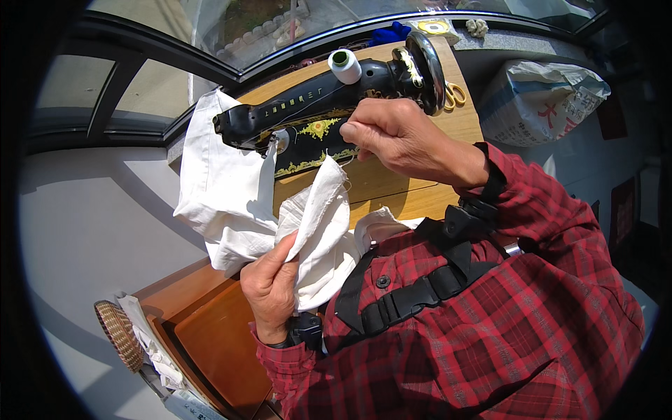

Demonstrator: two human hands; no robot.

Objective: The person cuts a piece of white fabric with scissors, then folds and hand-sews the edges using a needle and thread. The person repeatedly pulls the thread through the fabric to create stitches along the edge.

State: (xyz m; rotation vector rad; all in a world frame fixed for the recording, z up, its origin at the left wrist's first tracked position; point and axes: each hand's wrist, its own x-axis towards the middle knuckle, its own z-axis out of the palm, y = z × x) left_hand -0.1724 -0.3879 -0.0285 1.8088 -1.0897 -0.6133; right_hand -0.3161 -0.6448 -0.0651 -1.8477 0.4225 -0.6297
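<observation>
My left hand [270, 286] pinches a folded edge of white cloth [325, 205] between thumb and fingers. The cloth's raw corner stands up, with loose threads at its edge. Over the machine bed, my right hand [391, 134] is closed, thumb against the curled fingers; whether a fine thread is between them is too small to tell. Behind it stands a black sewing machine [310, 107] with gold decoration and raised writing. A cone of white thread [344, 66] sits on its arm. More white cloth [226, 163] lies under and left of the needle end, hanging over the table's edge.
Yellow-handled scissors [454, 95] lie beside the handwheel [426, 73] on the wooden table [467, 123]. A printed woven sack [543, 102] stands to the right. Blue cloth [389, 33] lies by the window. Lower left are a brown wooden cabinet [226, 341] and a woven basket [119, 336].
</observation>
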